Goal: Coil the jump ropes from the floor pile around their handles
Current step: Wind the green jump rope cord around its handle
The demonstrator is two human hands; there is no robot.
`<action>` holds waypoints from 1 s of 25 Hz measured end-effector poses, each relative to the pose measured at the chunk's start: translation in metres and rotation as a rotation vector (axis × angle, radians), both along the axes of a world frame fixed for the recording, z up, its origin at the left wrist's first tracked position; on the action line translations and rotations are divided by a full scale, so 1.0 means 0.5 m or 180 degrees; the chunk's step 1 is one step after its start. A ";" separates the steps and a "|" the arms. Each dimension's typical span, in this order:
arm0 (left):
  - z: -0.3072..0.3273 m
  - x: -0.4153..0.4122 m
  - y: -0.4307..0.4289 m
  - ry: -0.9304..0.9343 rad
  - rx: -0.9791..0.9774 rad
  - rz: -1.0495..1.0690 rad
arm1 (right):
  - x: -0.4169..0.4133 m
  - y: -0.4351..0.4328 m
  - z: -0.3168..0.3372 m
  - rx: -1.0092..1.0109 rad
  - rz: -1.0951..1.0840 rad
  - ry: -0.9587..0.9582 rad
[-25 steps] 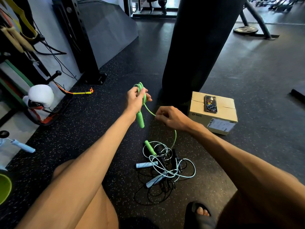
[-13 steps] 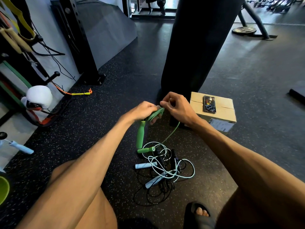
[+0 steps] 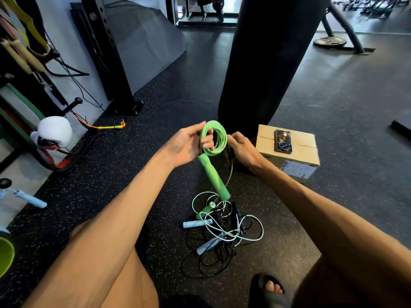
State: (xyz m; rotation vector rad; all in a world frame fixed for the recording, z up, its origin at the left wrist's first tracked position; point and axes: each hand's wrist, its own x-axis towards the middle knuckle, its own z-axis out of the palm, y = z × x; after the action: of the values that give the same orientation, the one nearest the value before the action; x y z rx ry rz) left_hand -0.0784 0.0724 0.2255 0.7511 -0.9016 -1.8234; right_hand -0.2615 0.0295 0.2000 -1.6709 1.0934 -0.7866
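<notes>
Several loops of the green jump rope (image 3: 214,138) are gathered at mid-frame; the left hand (image 3: 186,144) grips them, fingers curled through the coil, one green handle (image 3: 213,176) hanging below. The right hand (image 3: 243,150) pinches the coil's right edge, where free cord drops to the floor pile (image 3: 224,232) at lower centre. Each new loop should match the others, drawn slowly so the second handle (image 3: 205,211) slips the tangle.

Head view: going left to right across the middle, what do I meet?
White boxing glove → left hand → coiled green jump rope → right hand → brown cardboard box.
</notes>
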 end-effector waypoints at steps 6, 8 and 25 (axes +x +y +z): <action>0.002 0.008 -0.015 0.0466 -0.0006 0.0821 | 0.001 -0.002 -0.023 0.0142 0.0026 0.0864; -0.001 0.012 -0.024 0.0486 -0.0062 0.1183 | -0.003 -0.001 -0.029 0.0262 0.0249 0.1123; -0.064 0.002 -0.043 -0.3767 -0.0853 0.1532 | 0.012 0.019 -0.001 -0.1777 0.0801 0.1139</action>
State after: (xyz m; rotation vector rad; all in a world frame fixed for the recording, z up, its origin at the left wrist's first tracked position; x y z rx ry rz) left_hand -0.0772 0.0507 0.1934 1.7326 -1.4691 -0.6951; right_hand -0.2557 0.0392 0.1993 -2.4411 0.9152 -0.6787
